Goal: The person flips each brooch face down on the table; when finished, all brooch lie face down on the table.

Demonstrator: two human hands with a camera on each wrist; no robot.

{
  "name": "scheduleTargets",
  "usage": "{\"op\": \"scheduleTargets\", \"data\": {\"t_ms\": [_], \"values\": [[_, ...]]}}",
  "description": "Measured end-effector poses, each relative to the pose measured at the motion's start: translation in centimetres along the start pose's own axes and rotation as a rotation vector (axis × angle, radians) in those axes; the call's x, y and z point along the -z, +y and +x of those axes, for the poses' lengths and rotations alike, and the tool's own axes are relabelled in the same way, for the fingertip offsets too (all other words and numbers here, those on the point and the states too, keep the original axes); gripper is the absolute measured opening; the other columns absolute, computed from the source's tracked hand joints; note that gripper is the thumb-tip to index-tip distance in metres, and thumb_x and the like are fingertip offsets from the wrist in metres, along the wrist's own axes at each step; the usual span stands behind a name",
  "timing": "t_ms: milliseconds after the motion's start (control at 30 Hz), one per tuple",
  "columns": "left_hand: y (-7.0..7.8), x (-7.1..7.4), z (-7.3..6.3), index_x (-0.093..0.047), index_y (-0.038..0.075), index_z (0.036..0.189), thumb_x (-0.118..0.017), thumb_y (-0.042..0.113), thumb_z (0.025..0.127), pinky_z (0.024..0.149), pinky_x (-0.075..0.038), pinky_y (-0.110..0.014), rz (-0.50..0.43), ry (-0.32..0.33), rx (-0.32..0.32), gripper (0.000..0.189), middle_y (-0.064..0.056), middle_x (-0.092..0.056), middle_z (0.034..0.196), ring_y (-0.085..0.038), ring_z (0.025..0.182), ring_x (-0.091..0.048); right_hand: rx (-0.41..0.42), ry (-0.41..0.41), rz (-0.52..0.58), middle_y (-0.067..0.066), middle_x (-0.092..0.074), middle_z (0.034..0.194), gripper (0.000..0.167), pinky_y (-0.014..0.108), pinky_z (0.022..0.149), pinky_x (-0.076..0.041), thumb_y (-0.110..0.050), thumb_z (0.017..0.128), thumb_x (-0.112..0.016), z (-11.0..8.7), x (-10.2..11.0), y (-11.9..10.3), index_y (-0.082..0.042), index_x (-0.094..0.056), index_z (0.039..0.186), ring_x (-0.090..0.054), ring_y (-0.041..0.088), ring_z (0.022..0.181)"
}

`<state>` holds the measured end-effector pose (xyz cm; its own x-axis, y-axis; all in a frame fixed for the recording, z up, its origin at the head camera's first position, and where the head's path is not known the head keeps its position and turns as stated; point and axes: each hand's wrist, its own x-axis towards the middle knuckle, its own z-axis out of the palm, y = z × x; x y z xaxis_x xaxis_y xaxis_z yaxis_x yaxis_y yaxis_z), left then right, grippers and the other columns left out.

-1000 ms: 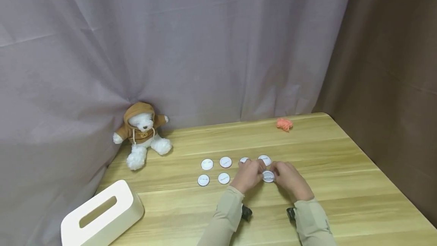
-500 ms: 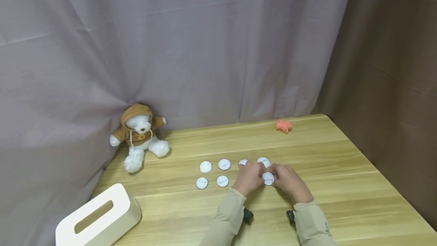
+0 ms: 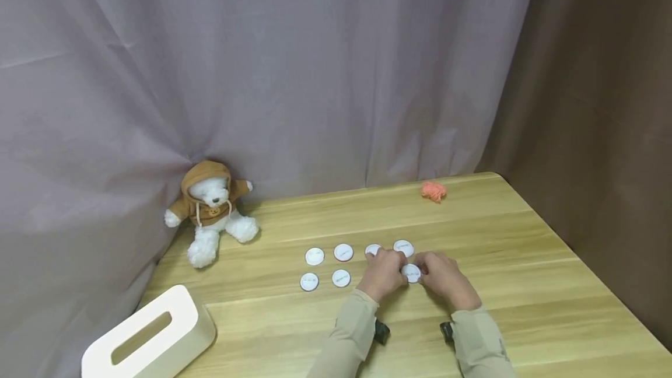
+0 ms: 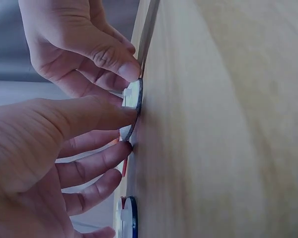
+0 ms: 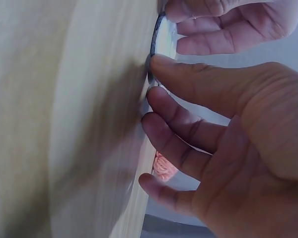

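A round button badge [image 3: 411, 273], its white pin side up, sits at the table surface between my two hands. From its left side, my left hand [image 3: 383, 273] holds the rim with thumb and fingers. My right hand [image 3: 444, 277] pinches the opposite side, its thumb on the rim in the right wrist view. Behind them lies another badge [image 3: 403, 248], and a further badge [image 3: 373, 249] is partly hidden by my left hand. To the left are more white-backed badges, among them a badge [image 3: 341, 277] in the near row and a badge [image 3: 343, 252] in the far row.
On the wooden table [image 3: 273, 331], a white tissue box cover [image 3: 178, 331] stands at the front left. A plush bear [image 3: 210, 209] in a brown hoodie sits at the back left. Some crumpled coral-coloured material [image 3: 433, 191] lies near the back edge, before a grey curtain [image 3: 294, 74].
The badge between my hands looked greyer and shaded a second ago and now shows a brighter white back. Both hands stay around it almost in place; the head view has shifted slightly.
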<state>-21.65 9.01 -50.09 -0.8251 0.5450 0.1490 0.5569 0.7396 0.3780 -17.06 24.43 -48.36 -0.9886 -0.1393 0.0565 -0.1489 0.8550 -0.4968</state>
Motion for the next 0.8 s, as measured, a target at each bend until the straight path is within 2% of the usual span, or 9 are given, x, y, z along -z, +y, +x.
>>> {"op": "scheduleTargets", "data": {"t_ms": [267,467,600,800], "values": [[0.1,-0.5,-0.5,-0.074,0.019,0.074,-0.089,0.017,0.068,0.094,-0.040,-0.060,0.007,-0.011,0.013,0.017,0.010,-0.067,0.078,-0.015,0.083,-0.060,-0.009,0.010,-0.018,-0.004,-0.053,0.069,0.017,0.039,0.062,-0.040,0.005,0.077,-0.074,-0.3,-0.8,0.4,-0.010,-0.072,0.085,-0.048,0.016,0.068],[-0.3,0.1,-0.2,-0.074,0.020,0.078,-0.084,0.021,0.075,0.090,-0.041,-0.055,0.002,-0.015,0.001,0.011,0.011,-0.066,0.079,-0.013,0.083,-0.057,-0.033,-0.003,-0.017,-0.003,-0.051,0.070,0.014,0.042,0.065,-0.039,0.003,0.082,-0.073,0.1,-0.4,0.6,-0.010,-0.069,0.084,-0.047,0.018,0.069],[-0.6,0.6,-0.5,-0.077,0.018,0.088,-0.080,0.021,0.079,0.085,-0.044,-0.050,-0.020,-0.009,-0.012,0.010,0.008,-0.069,0.085,-0.015,0.085,-0.058,-0.035,-0.002,-0.034,0.000,-0.056,0.075,0.017,0.049,0.070,-0.044,0.005,0.082,-0.071,0.0,0.0,0.5,-0.004,-0.072,0.096,-0.051,0.021,0.073],[-1.7,1.3,-1.2,-0.077,0.014,0.094,-0.076,0.018,0.080,0.087,-0.045,-0.055,-0.071,-0.008,-0.006,0.014,0.005,-0.066,0.086,-0.016,0.089,-0.060,-0.032,0.028,-0.056,0.009,-0.064,0.088,0.026,0.059,0.081,-0.045,-0.004,0.083,-0.074,0.2,0.5,0.3,0.003,-0.072,0.108,-0.059,0.034,0.089]]}}
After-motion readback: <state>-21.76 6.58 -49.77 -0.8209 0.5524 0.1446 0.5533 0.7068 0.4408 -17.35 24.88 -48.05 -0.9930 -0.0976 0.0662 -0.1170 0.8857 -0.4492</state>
